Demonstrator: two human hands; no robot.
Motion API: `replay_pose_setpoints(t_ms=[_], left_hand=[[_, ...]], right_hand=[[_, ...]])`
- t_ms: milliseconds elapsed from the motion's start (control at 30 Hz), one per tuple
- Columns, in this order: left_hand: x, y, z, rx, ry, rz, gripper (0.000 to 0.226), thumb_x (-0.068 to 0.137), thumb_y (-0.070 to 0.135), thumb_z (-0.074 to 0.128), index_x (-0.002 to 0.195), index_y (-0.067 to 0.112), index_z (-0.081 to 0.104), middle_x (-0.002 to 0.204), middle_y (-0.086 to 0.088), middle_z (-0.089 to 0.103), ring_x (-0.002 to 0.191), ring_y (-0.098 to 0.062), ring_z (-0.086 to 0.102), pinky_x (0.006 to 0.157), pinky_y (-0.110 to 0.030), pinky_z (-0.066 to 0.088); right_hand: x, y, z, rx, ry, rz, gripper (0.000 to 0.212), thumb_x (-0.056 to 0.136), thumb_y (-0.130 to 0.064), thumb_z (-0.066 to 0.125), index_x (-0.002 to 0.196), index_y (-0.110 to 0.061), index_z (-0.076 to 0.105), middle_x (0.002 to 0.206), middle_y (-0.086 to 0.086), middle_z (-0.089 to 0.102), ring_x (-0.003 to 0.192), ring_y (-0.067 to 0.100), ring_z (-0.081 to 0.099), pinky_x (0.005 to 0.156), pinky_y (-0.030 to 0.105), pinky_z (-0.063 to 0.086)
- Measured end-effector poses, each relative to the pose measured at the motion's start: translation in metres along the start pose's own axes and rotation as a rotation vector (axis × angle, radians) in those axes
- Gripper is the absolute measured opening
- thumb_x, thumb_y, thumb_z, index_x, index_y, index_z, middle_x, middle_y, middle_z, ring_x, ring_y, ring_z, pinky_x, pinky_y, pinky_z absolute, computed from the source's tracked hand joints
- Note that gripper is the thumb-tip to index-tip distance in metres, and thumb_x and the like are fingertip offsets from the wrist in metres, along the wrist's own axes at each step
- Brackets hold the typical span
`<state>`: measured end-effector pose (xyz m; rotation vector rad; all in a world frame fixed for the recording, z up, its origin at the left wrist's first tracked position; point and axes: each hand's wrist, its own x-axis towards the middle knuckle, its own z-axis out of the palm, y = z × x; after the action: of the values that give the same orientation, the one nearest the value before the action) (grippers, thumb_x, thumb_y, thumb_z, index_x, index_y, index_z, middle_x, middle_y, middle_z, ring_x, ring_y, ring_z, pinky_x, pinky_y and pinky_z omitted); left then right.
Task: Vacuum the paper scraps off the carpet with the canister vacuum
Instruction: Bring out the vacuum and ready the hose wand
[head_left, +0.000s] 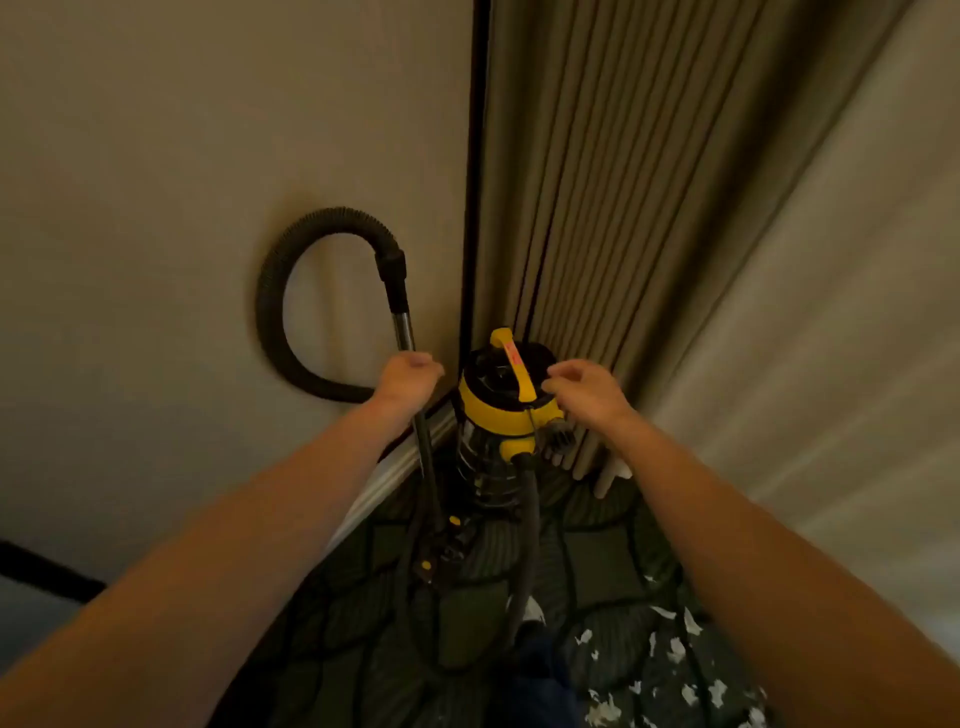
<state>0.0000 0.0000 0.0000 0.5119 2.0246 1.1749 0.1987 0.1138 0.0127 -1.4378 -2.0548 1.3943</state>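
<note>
- Head view: the canister vacuum (498, 410), yellow and black over a shiny drum, stands upright in the far corner where the wall (208, 156) meets the pleated curtain (597, 208), on the dark patterned carpet (363, 597).
- The left hand (408, 376) is wrapped round the metal wand (402, 327), just left of the canister. The ribbed hose (291, 312) loops up against the wall from the wand's top.
- The right hand (584, 389) hovers at the right edge of the lid, fingers half curled and just beside the yellow carry handle (514, 364). Nothing shows in its grip, though blur hides whether the fingertips touch the lid.
- The paper scraps (675, 649) lie scattered on the carpet at near right, well apart from the nozzle end, which is lost in shadow near the canister's base.
- Handling, as a judgement: the canister looks fairly heavy and rigid, best lifted by the yellow handle across its top. The wand is stiff and smooth, so a full-fist hold suits it. The hose is floppy and will trail and tug. The scraps are featherlight and may scatter if brushed.
</note>
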Motion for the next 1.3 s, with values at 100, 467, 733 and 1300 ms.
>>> replay_pose_setpoints(t_ms=[100,467,733,1300], left_hand=[[0.042,0.011,0.02,0.001,0.067,-0.083,0.05,0.095,0.019,0.057,0.137,-0.004,0.046,0.117,-0.018,0.06,0.108,-0.028,0.057,0.09,-0.034,0.042],[0.151,0.015,0.081,-0.239,0.494,-0.417,0.076,0.09,0.015,0.064,0.149,0.0,0.018,0.141,-0.019,0.043,0.128,-0.033,0.046,0.103,-0.035,0.041],[0.197,-0.015,0.115,-0.198,0.612,-0.476,0.058,0.09,0.014,0.063,0.139,0.004,0.035,0.128,-0.015,0.047,0.114,-0.03,0.053,0.081,-0.026,0.042],[0.258,-0.064,0.134,-0.196,0.616,-0.435,0.036,0.092,0.017,0.062,0.115,0.015,0.034,0.092,0.006,0.047,0.075,-0.003,0.051,0.063,-0.016,0.041]], right_hand=[[0.07,0.002,-0.007,-0.035,-0.074,0.022,0.031,0.093,-0.016,0.062,0.123,-0.01,0.059,0.102,0.005,0.06,0.084,0.016,0.056,0.066,0.03,0.045],[0.246,0.035,0.017,-0.127,-0.297,0.128,0.039,0.092,-0.015,0.061,0.13,-0.01,0.058,0.097,0.004,0.061,0.081,0.02,0.058,0.069,0.029,0.044],[0.296,0.079,0.058,-0.184,-0.261,0.193,0.052,0.088,-0.024,0.062,0.139,-0.017,0.05,0.14,0.012,0.042,0.117,0.036,0.055,0.1,0.05,0.048],[0.354,0.139,0.096,-0.116,-0.232,0.452,0.046,0.088,-0.015,0.06,0.132,-0.008,0.048,0.115,0.015,0.059,0.103,0.035,0.059,0.096,0.051,0.049]])
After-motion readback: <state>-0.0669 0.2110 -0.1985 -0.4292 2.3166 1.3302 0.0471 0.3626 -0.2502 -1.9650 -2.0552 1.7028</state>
